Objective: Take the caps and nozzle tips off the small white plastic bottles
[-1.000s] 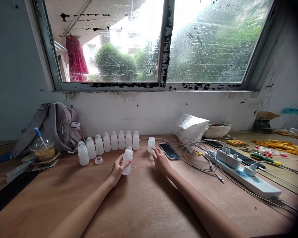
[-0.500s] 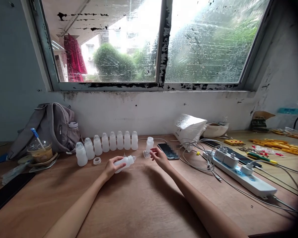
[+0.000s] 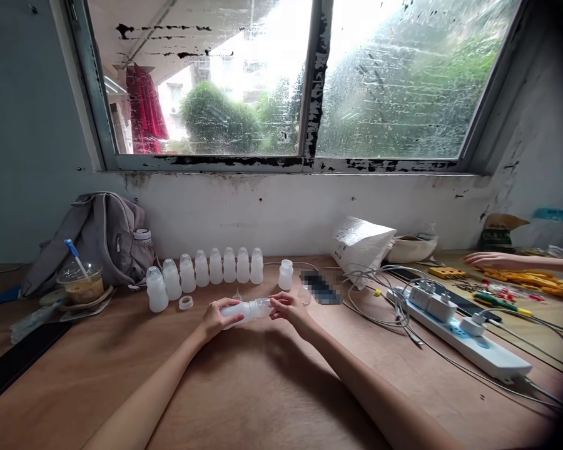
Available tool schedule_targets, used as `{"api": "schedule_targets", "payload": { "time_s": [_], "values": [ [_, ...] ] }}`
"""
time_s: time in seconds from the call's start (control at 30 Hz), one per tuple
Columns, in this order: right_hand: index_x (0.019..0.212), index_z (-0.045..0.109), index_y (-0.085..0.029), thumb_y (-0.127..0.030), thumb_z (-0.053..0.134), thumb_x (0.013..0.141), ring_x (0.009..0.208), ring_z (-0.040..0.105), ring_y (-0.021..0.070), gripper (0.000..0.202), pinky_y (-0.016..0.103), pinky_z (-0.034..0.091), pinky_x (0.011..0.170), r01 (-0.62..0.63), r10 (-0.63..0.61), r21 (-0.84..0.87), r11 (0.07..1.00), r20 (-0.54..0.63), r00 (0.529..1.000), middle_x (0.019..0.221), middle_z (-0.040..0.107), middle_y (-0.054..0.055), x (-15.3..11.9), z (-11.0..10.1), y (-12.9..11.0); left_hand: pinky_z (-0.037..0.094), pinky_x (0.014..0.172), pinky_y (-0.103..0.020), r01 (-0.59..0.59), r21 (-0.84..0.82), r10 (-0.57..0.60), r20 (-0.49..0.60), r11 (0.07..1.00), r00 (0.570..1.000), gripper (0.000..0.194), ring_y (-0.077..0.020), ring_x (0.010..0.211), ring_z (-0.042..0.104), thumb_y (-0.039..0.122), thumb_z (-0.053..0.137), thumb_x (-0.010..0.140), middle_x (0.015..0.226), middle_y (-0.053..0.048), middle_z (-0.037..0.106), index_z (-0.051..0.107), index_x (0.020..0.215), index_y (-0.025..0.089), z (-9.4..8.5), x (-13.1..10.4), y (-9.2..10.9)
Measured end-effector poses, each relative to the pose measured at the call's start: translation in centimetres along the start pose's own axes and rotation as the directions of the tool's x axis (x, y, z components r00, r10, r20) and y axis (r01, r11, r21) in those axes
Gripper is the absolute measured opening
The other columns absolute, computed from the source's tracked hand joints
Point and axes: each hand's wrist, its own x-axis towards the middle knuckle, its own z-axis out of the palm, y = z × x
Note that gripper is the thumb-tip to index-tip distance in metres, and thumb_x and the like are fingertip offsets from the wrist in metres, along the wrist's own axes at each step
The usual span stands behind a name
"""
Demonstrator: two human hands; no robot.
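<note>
Below the frame's centre, the left hand (image 3: 217,317) is wrapped around a frosted baby bottle (image 3: 239,312), tipped nearly level; the right hand's fingers close on what seems a clear cap (image 3: 261,303) at its neck end. Eight capped bottles (image 3: 215,270) stand centre-left.

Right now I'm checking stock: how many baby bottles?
10: eight bottles in a row, a held bottle in the left hand, a lone bottle left of the phone.
</note>
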Motion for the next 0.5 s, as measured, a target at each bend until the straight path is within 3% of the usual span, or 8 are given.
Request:
{"api": "schedule_targets", "payload": {
  "time_s": [0.5],
  "values": [
    [0.075,0.053,-0.013,-0.038,0.062,0.068,0.057,0.057,0.0097,0.028,0.026,0.048,0.061,-0.032,0.031,0.035,0.999,0.042,0.999,0.069,0.057,0.002,-0.6,0.4,-0.3,0.042,0.061,-0.024,-0.024,-0.019,0.024,-0.027,1.000,0.999,0.031,-0.0195,0.071,0.057,0.030,0.072,0.051,0.081,-0.004,0.065,0.067,0.080,0.021,0.5,-0.8,1.4]
  ]
}}
